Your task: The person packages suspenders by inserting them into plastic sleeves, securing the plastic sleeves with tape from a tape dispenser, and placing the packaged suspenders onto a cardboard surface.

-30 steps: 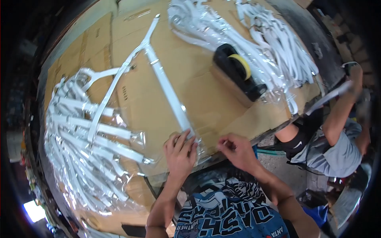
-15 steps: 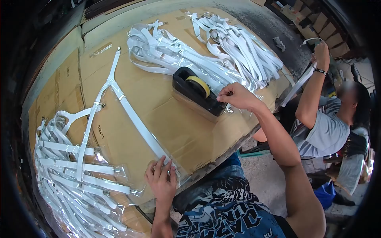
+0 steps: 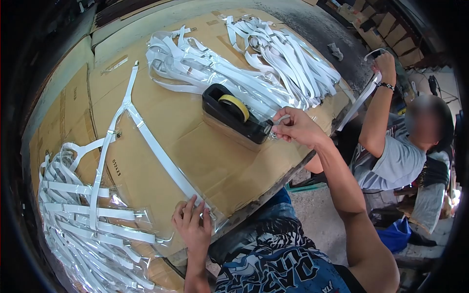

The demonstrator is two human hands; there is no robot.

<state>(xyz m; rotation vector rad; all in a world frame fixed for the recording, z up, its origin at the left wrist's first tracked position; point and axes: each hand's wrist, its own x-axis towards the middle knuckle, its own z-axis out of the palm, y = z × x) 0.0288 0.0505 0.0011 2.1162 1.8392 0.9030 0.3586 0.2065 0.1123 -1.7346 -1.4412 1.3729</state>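
White Y-shaped suspenders (image 3: 159, 150) with metal clips lie stretched on the cardboard, one strap end inside clear plastic. On that near end rest the fingertips of my left hand (image 3: 193, 225), its fingers bent slightly and spread. My right hand (image 3: 299, 128) is at the cutter end of a black tape dispenser (image 3: 229, 115), thumb and forefinger pinched together on a small piece of clear tape (image 3: 274, 131), which is hard to make out. The yellow-cored tape roll (image 3: 234, 107) sits in the dispenser, which stands on a brown block.
Bagged white suspenders are heaped at left (image 3: 93, 234) and at the back (image 3: 200, 63), with another pile (image 3: 288, 58) beside them. Cardboard (image 3: 234, 183) covers the table. At right, a seated co-worker (image 3: 391, 151) holds up a white strap (image 3: 359, 105).
My right hand has drawn slightly away from the dispenser's cutter end, its fingers still pinched. My left hand stays on the strap end. The whole view has shifted a little.
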